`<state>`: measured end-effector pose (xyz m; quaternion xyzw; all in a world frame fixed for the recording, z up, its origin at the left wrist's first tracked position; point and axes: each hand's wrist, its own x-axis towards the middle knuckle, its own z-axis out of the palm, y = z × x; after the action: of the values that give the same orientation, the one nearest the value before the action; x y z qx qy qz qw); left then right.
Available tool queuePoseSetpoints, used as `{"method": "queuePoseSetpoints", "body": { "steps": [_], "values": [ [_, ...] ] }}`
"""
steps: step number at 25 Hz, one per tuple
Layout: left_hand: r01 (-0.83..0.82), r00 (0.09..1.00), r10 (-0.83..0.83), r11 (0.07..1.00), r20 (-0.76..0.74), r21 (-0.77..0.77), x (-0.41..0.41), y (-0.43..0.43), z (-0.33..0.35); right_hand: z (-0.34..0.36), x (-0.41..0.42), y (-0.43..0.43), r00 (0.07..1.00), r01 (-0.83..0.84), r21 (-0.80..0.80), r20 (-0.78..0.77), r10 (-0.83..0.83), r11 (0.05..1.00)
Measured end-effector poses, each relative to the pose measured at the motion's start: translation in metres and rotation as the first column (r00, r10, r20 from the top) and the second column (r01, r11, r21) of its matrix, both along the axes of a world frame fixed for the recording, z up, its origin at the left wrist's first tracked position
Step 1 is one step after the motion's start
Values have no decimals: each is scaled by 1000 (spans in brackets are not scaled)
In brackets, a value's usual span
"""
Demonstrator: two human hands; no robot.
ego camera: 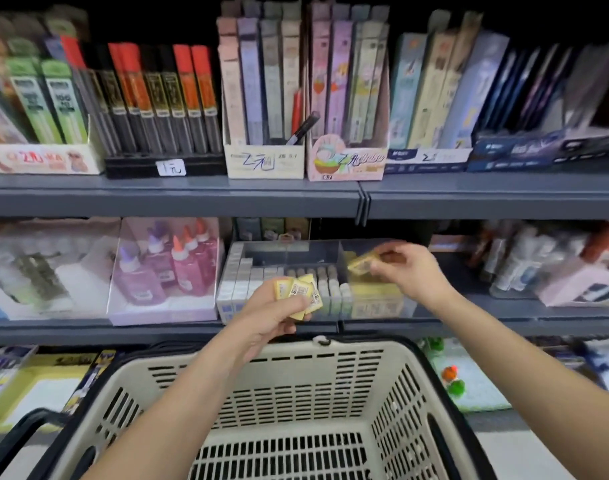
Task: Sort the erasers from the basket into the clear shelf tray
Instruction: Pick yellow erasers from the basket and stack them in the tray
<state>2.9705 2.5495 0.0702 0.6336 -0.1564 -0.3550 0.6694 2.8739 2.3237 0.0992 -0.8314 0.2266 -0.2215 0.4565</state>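
My left hand (pixel 273 318) grips a small bunch of yellow wrapped erasers (pixel 299 294) just above the far rim of the beige basket (pixel 393 403). My right hand (pixel 408 268) pinches one yellow eraser (pixel 360 263) over the right part of the clear shelf tray (pixel 331 249). Inside that tray stand rows of white and grey erasers (pixel 251 278) on the left, and a yellow stack (pixel 372 292) lies under my right hand. The visible part of the basket's floor holds no erasers.
A clear box of glue bottles (pixel 168 268) stands left of the tray. Pen and pencil display boxes (pixel 265 95) fill the shelf above. Packaged goods (pixel 552 268) crowd the shelf to the right. A black basket handle (pixel 15 441) hangs at the lower left.
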Motion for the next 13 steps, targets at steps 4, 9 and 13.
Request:
{"method": "queuePoseSetpoints", "body": {
  "steps": [4, 9, 13],
  "values": [
    [-47, 998, 47, 999, 39, 17, 5, -12, -6, -2, 49, -41, 993, 54, -396, -76, -91, 917],
    [-46, 998, 45, 999, 46, 18, 13, -14, -6, -24, 80, -51, 986, -42, -582, -155, -60, 812],
    [-6, 996, 3, 999, 89, 40, 13, -13, -7, -41, 93, -57, 962, -158, -512, -273, 14, 844]
  ]
}}
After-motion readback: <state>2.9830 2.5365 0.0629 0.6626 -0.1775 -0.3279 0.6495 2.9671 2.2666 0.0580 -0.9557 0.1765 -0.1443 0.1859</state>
